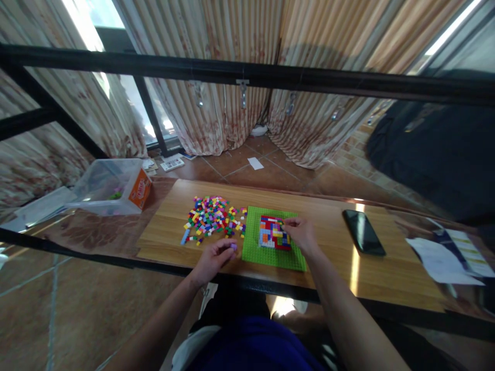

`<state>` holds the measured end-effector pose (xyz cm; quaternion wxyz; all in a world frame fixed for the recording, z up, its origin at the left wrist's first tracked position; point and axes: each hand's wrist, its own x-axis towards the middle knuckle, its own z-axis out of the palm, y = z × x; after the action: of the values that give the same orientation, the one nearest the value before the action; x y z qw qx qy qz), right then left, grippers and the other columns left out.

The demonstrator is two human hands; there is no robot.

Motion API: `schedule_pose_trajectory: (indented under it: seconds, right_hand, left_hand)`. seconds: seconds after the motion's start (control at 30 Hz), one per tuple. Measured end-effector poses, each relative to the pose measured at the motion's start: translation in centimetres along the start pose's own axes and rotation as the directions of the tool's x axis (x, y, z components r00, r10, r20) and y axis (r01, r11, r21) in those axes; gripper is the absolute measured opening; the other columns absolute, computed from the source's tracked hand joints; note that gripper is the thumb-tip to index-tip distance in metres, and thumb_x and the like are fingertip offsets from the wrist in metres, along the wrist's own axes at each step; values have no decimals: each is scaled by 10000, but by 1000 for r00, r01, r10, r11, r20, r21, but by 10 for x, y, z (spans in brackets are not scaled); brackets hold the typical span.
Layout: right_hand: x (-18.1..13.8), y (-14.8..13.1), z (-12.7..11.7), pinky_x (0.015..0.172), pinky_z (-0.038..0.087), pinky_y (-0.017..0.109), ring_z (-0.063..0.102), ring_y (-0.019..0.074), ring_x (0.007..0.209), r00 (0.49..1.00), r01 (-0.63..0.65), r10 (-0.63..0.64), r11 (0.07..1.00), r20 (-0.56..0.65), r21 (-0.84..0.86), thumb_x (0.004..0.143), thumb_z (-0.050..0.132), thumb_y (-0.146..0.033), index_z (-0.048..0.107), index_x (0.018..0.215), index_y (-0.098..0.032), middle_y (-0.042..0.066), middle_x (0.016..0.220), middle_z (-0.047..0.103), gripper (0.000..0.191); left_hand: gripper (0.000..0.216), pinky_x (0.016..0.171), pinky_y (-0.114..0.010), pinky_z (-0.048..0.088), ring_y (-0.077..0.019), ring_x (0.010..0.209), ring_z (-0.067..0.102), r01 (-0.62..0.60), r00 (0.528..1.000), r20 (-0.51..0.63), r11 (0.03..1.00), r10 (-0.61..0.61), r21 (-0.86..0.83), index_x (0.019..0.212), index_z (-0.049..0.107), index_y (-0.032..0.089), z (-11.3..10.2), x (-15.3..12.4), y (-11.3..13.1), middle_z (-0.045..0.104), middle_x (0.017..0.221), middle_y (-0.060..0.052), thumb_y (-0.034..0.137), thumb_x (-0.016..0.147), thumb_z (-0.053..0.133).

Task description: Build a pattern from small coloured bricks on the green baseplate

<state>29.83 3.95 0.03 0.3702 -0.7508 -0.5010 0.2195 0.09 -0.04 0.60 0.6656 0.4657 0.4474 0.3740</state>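
Note:
My left hand (214, 257) is closed, pinching a small purple toy brick (233, 247) between thumb and fingertips just left of the green baseplate (251, 256). On that baseplate sits a square block of multicoloured bricks (274, 234), with red, blue, yellow, white and orange pieces fitted side by side. My right hand (303, 235) reaches in from the right, fingertips pinched together at the block's upper right edge. Whatever is between those fingers is too small to make out. A loose heap of small bricks (211, 216) in many colours lies left of the baseplate.
A wooden board (325, 257) carries the bricks and, at right, a dark phone (364, 232). A clear plastic box (112, 188) with an orange label stands at far left. Papers (444, 260) lie at far right. A black bar (162, 67) crosses in front of the curtains.

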Motion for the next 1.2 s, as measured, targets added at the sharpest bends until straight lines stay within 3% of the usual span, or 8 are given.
schedule_pose_trajectory:
  seconds: [0.23,0.33,0.43,0.57,0.7,0.97,1.1,1.2]
  right_hand:
    - [-40,-27,-3,730,533,324,704,206,786,996,42,-38,998,-85,39,825,564,-311,729,971,-177,91,877,767,258]
    - [-78,-45,14,790,538,337,695,194,836,983,177,-183,973,32,149,850,558,-299,711,1018,-214,68,959,756,243]
    - [-111,-62,37,788,531,336,663,183,823,928,284,-313,945,200,162,837,595,-235,692,1105,-235,47,952,726,286]
    - [-130,-76,56,794,512,331,635,188,862,875,355,-378,926,302,130,824,654,-192,678,1130,-249,41,967,696,312]
    - [-128,-77,59,784,495,320,630,189,858,869,369,-390,921,306,127,851,648,-192,700,1044,-262,31,928,691,212]
    - [-123,-75,53,760,495,315,632,189,845,869,391,-413,911,272,135,901,592,-229,711,945,-255,37,893,685,130]
    - [-100,-67,26,821,504,329,647,192,903,904,379,-400,913,147,154,938,520,-279,708,991,-244,58,968,707,199]
    - [-66,-44,-5,800,510,343,641,197,857,956,292,-294,953,11,80,929,524,-363,713,1018,-214,85,990,699,257]
  left_hand:
    - [539,655,-223,469,-102,690,615,54,998,-34,994,-57,-98,1055,693,162,1,2,-5,713,894,-33,504,662,832]
    - [542,668,-233,484,-110,705,626,38,999,-12,995,-39,-92,1066,690,159,-1,3,-7,720,908,-42,510,675,824]
    - [521,739,-265,516,-134,769,649,4,999,36,996,-1,-89,1071,695,162,-4,3,-6,733,936,-48,487,685,825]
    - [479,850,-321,532,-187,905,682,-32,995,93,998,37,-55,1091,700,170,-7,2,-2,750,1008,-71,439,711,815]
    - [441,940,-361,518,-215,1007,680,-61,990,130,998,63,-19,1118,696,174,-8,0,-1,747,1073,-84,410,755,782]
    - [396,876,-322,540,-206,1022,654,-41,978,205,999,33,33,1127,692,187,-6,-3,2,710,1139,-83,394,795,751]
    - [435,842,-303,536,-181,957,655,-27,985,170,999,24,19,1169,664,192,-8,-4,-1,716,1043,-70,397,795,751]
    - [435,828,-295,532,-159,895,655,-13,990,139,1000,10,20,1159,657,181,-8,-4,-3,716,999,-67,402,796,748]
